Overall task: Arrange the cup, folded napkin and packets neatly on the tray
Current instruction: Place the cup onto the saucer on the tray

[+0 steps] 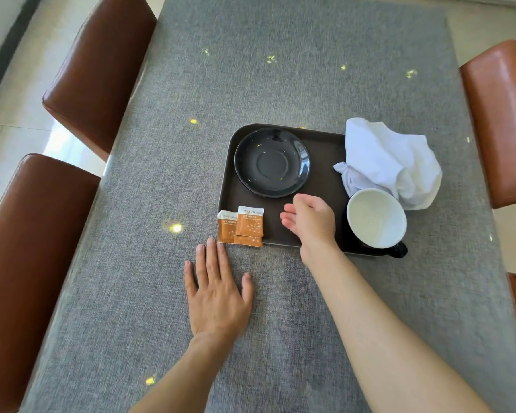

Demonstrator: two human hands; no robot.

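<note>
Just one view here, a head cam looking forward and steeply down onto the table (280, 84), wide-angle so the edges bow out. It sits pretty close: both forearms run in from the bottom edge, and the tray (319, 186) lands a bit right of center. Chairs (99, 70) show along the left and right sides. No second view to overlap with.

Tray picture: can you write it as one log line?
left hand flat on table | right hand open over dark brown tray | orange packets overhanging edge | white cloth napkin crumpled
</note>
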